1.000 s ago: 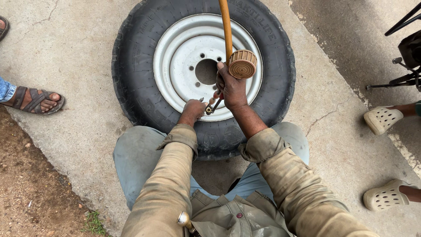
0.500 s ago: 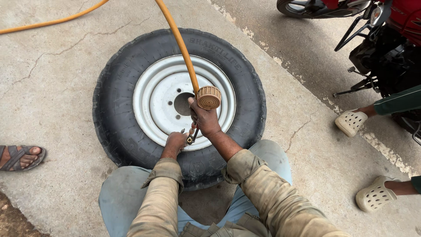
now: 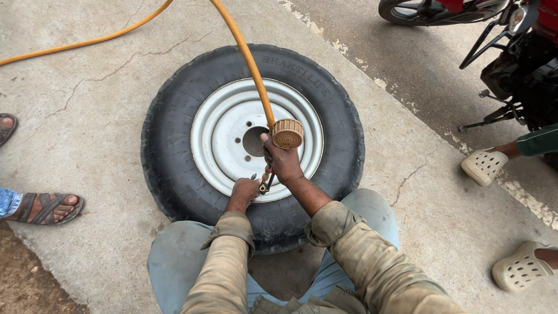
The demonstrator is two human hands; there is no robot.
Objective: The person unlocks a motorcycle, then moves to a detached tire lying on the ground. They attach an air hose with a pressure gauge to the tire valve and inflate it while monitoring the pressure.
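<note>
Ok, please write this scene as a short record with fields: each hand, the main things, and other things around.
left hand: left hand rests on the wheel rim, at its near edge
right hand: right hand grips the air tool on the orange hose
tyre: tyre lies flat on the concrete floor
around: sandalled foot at left, pale clogs at right, motorbike at top right

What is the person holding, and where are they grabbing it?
The right hand holds the air-hose tool by its handle, just below the round gauge. The left hand pinches at the wheel rim beside the tool's tip; what its fingers hold cannot be told.
</note>
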